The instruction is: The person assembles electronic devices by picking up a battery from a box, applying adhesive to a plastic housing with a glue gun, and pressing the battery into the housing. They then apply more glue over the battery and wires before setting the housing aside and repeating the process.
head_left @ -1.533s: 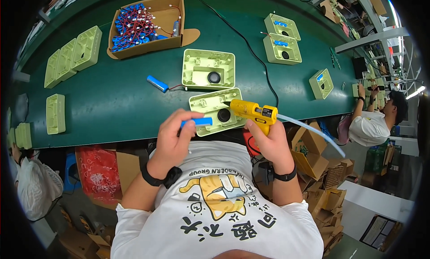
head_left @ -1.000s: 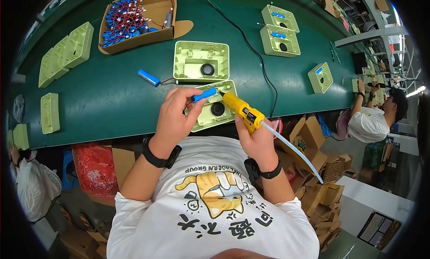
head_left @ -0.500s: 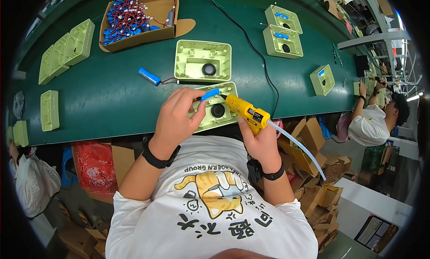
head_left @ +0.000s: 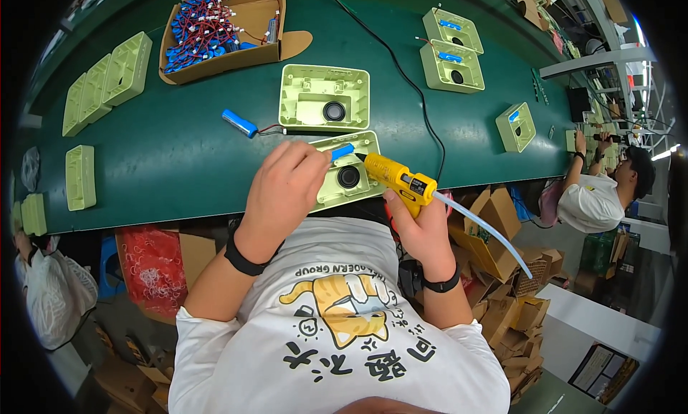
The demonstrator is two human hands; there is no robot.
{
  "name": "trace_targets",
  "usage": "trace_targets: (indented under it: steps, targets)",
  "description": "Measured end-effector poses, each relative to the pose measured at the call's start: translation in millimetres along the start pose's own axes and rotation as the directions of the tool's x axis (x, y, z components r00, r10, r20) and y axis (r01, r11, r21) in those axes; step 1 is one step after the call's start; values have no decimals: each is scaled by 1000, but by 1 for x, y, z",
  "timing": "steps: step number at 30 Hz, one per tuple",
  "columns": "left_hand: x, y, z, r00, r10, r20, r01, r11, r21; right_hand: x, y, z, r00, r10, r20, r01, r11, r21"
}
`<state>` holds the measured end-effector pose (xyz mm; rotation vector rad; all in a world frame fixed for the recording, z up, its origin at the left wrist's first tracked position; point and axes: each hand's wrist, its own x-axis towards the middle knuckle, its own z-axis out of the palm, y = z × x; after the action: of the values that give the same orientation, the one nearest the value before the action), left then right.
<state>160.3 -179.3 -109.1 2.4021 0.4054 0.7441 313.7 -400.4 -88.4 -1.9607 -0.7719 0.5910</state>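
My left hand [head_left: 287, 188] rests on a light green plastic shell [head_left: 347, 172] that lies open at the near edge of the green counter [head_left: 172, 163]. My left fingers [head_left: 315, 160] are pinched tight on a small blue battery [head_left: 342, 152] and press it down into the top part of the shell. A round black speaker [head_left: 348, 176] sits in the shell, just to the right of my fingers.

My right hand [head_left: 423, 231] is wrapped around the handle of a yellow glue gun [head_left: 395, 177]. Its tip points left and comes right up to the blue battery. A clear glue stick [head_left: 484, 228] pokes out of the back of the gun, going down and to the right, off the counter.

Just past my left fingers lies a second open green shell [head_left: 324, 99] with its own black speaker. To the left of my fingers, a bit farther out, a loose blue battery [head_left: 239, 123] lies on the counter with thin wires running to that second shell.

Far beyond my fingers, a brown cardboard box [head_left: 261, 27] with its flap open holds a heap of blue batteries with red wires. Way off to the left, closed green shells [head_left: 107, 81] stand in a row. Off to the right, more green shells [head_left: 451, 56] lie with blue batteries already in them. A black cable [head_left: 408, 84] snakes across the counter.

A big red bag [head_left: 154, 267] sits under the counter, below my left wrist. Brown cardboard boxes [head_left: 502, 285] are stacked on the floor by my right arm.
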Motion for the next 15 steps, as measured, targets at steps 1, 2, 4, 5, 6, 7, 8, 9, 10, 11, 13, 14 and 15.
trace_targets:
  steps: [1, 2, 4, 5, 6, 7, 8, 9, 10, 11, 13, 14, 15]
  targets:
    - [1, 1, -3, 1000, -1, -1, 1, 1000, 0, -2, 0, 0, 999, 36, 11, -36, 999, 40]
    - [2, 1, -5, 998, -16, 68, 12, 998, 54, -3, 2, 1, 999, 36, 11, -36, 999, 40]
    - [4, 2, -11, 978, -55, 202, 21, 986, 164, -5, 12, 4, 997, 73, 29, -74, 995, 61]
    - [5, 2, -14, 978, -54, 202, 20, 986, 165, -6, 14, 4, 995, 91, 38, -93, 993, 72]
    - [8, 3, -17, 979, -18, 202, -22, 981, 191, -6, 12, 5, 995, 90, 36, -93, 993, 75]
    - [10, 4, -20, 979, 19, 204, -65, 974, 217, -4, 9, 5, 995, 98, 37, -101, 990, 100]
    - [11, 4, -22, 977, 57, 207, -108, 964, 242, -2, 6, 6, 994, 105, 37, -109, 986, 125]
    - [11, 4, -25, 976, 60, 210, -112, 963, 244, -1, 5, 6, 993, 112, 37, -117, 982, 151]
    - [10, 4, -27, 977, 89, 192, -137, 958, 253, 1, 6, 8, 993, 113, 34, -117, 981, 154]
    - [10, 4, -30, 977, 119, 176, -163, 952, 261, 4, 7, 9, 998, 59, 18, -61, 990, 128]
    - [10, 1, -33, 975, 154, 163, -194, 944, 267, 5, 8, 11, 999, -49, -9, 50, 996, 72]
    - [9, -2, -33, 972, 141, 187, -185, 952, 243, 4, 8, 11, 999, -47, -14, 48, 996, 74]
    - [8, -6, -32, 969, 128, 212, -175, 960, 219, 3, 6, 12, 999, -38, -28, 40, 996, 76]
